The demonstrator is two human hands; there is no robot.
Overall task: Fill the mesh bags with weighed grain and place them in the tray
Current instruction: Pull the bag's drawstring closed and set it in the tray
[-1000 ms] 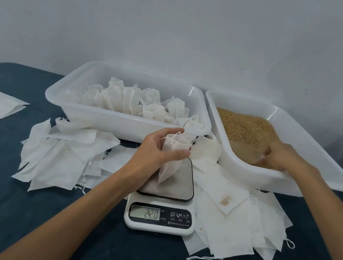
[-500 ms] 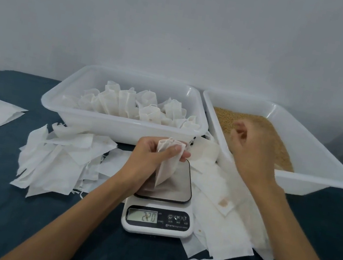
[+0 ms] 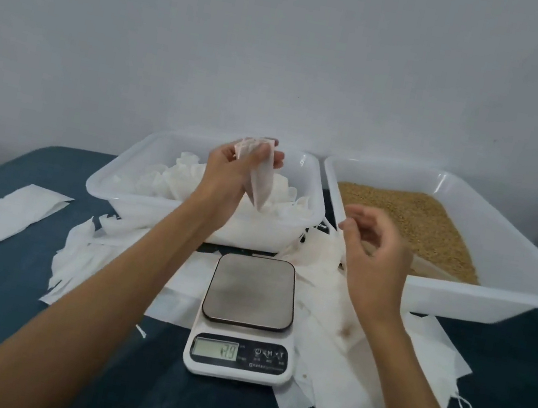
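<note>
My left hand (image 3: 226, 174) grips a white mesh bag (image 3: 260, 184) by its top and holds it up over the left white tray (image 3: 125, 193), where several filled bags (image 3: 164, 178) lie. My right hand (image 3: 377, 255) hovers at the near left corner of the right tray (image 3: 495, 301), which holds brown grain (image 3: 413, 215). Its fingers are loosely curled, and I see no grain in them. The digital scale (image 3: 250, 290) stands in front of the trays with a bare steel plate; the digits on its display (image 3: 216, 349) are blurred.
Loose empty white bags are heaped to the right of the scale (image 3: 356, 374) and to its left (image 3: 89, 255). A flat white sheet (image 3: 2, 218) lies at the far left on the dark blue cloth. A plain wall stands close behind both trays.
My left hand has lifted the bag off the scale plate and up over the left tray. My right hand left the grain and came toward the middle. The scale reading has dropped.
</note>
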